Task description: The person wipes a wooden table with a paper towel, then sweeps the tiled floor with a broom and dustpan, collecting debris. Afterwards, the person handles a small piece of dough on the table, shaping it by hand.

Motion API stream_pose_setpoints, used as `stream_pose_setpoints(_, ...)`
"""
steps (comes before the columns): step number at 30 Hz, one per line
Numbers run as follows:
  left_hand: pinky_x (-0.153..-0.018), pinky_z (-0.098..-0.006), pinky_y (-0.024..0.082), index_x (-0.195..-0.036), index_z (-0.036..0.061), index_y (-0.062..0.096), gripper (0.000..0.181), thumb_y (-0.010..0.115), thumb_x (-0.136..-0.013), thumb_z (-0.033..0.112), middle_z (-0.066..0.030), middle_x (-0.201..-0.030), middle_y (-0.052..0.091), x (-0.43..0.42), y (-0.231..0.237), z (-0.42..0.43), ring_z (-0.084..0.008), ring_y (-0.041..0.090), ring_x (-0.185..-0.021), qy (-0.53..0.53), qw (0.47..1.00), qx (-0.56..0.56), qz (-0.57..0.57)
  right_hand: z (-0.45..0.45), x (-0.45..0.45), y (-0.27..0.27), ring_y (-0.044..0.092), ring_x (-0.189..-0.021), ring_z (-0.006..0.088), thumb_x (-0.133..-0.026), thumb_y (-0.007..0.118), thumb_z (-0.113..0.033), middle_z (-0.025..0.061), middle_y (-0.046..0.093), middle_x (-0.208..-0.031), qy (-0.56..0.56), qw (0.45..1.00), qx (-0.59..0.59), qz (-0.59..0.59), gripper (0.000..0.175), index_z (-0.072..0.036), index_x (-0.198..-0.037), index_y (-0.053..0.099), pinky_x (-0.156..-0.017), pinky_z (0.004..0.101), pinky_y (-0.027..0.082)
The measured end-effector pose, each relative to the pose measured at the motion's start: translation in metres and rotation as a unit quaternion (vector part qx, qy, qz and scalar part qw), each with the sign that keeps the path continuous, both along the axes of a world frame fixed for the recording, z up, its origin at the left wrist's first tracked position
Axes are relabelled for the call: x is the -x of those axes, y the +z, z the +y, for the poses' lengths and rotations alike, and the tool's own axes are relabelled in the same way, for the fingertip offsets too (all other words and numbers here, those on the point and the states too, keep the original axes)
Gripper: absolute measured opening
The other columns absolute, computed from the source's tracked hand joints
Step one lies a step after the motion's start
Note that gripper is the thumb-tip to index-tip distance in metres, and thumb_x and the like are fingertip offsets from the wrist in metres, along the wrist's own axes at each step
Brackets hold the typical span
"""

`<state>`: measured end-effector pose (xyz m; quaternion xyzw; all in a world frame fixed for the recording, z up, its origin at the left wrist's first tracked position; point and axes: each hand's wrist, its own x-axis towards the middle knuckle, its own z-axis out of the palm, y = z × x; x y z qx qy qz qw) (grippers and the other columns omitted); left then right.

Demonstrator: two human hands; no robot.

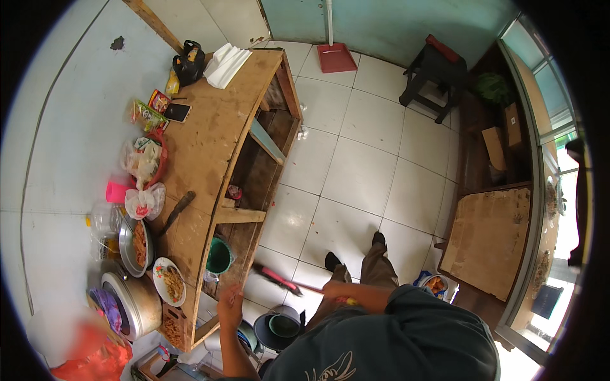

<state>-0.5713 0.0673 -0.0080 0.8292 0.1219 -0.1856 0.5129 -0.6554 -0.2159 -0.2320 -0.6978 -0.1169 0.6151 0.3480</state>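
My right hand (333,289) grips the pinkish-red handle of a broom (279,279), whose dark, blurred head hangs over the tiled floor (362,166) beside the table's lower shelf. Near the front edge of the wooden table (209,138), my left hand (230,302) is raised with its fingers partly bent, and nothing shows in it. A plate of food (170,282) stands on the table close to that hand. At the far wall a red dustpan (336,58) with a white handle rests on the floor.
The table also holds a knife (177,212), a metal bowl (137,247), a large pot (138,305), a phone (177,112) and bags. A green basket (219,255) is on its lower shelf. Buckets (278,328) stand near my legs. A black stool (436,71) and wooden cabinet (488,238) are right.
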Motion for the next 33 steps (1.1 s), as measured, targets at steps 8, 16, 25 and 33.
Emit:
stream_pose_setpoints(8, -0.085, -0.0322, 0.042, -0.099, 0.0007, 0.058, 0.021, 0.057, -0.081, 0.011, -0.0152, -0.105, 0.057, -0.050, 0.000, 0.016, -0.0250, 0.055, -0.098, 0.012, 0.983, -0.129, -0.127, -0.213, -0.027, 0.090, 0.044, -0.037, 0.0159, -0.072, 0.053, -0.007, 0.0072, 0.054, -0.060, -0.460, 0.874, 0.036, 0.154, 0.024, -0.003, -0.096, 0.053, -0.033, 0.0291, 0.039)
stream_pose_setpoints(16, -0.088, -0.0382, 0.039, -0.102, 0.0033, 0.058, 0.027, 0.056, -0.077, 0.015, -0.0192, -0.109, 0.054, -0.186, 0.033, -0.048, -0.0346, 0.051, -0.101, -0.109, 0.922, -0.231, -0.292, -0.209, 0.006, 0.193, 0.049, -0.038, 0.0175, -0.073, 0.052, -0.011, 0.0118, 0.055, -0.068, -0.401, 0.896, 0.154, 0.110, 0.046, -0.003, -0.116, 0.038, -0.033, 0.0302, 0.038)
stream_pose_setpoints(25, -0.093, -0.0408, 0.036, -0.119, 0.0020, 0.045, 0.048, 0.060, -0.074, 0.013, -0.0225, -0.121, 0.044, -0.282, -0.005, -0.131, -0.0365, 0.043, -0.110, -0.198, 0.844, -0.446, -0.220, -0.009, 0.008, -0.082, 0.056, -0.059, 0.0270, -0.075, 0.055, -0.028, 0.0171, 0.059, -0.066, 0.033, 0.986, -0.164, 0.018, 0.031, 0.000, -0.089, 0.061, -0.056, 0.0401, 0.043)
stream_pose_setpoints(33, -0.094, -0.0446, 0.034, -0.125, 0.0037, 0.038, 0.056, 0.060, -0.075, 0.017, -0.0190, -0.126, 0.041, -0.316, -0.046, -0.162, -0.0330, 0.040, -0.116, -0.132, 0.841, -0.519, -0.078, -0.082, -0.072, -0.147, 0.048, -0.042, 0.0143, -0.077, 0.057, -0.010, 0.0077, 0.057, -0.068, -0.336, 0.887, -0.159, 0.276, 0.036, -0.005, -0.112, 0.050, -0.037, 0.0291, 0.041)
